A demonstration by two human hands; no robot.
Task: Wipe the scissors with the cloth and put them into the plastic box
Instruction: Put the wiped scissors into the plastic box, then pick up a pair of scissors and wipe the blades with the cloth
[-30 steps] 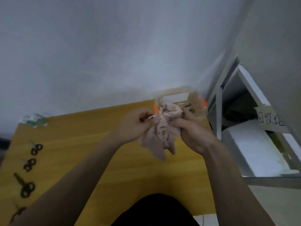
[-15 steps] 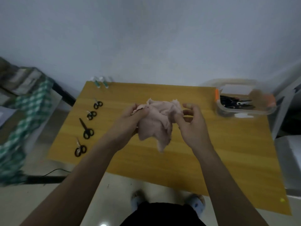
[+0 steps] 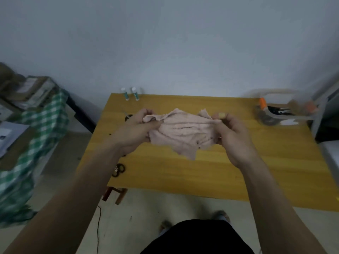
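A pale pink cloth [image 3: 183, 133] is stretched between my two hands above the yellow table [image 3: 211, 171]. My left hand [image 3: 135, 131] grips its left edge and my right hand [image 3: 233, 134] pinches its right edge. No scissors are in either hand. One pair of black scissors [image 3: 118, 169] lies near the table's left front edge; others on the left side are mostly hidden behind my left arm. The clear plastic box [image 3: 286, 114] with orange clips stands at the table's far right and has dark scissors inside.
Two small white and green tubes [image 3: 130, 93] lie at the table's back left corner. A pile covered by a green checked cloth [image 3: 36, 136] stands left of the table. A grey shelf unit [image 3: 328, 114] stands at the right. A cable runs over the floor.
My hands have pulled apart and spread the bunched cloth wide. The view has swung from the box and right-hand shelf to the whole table.
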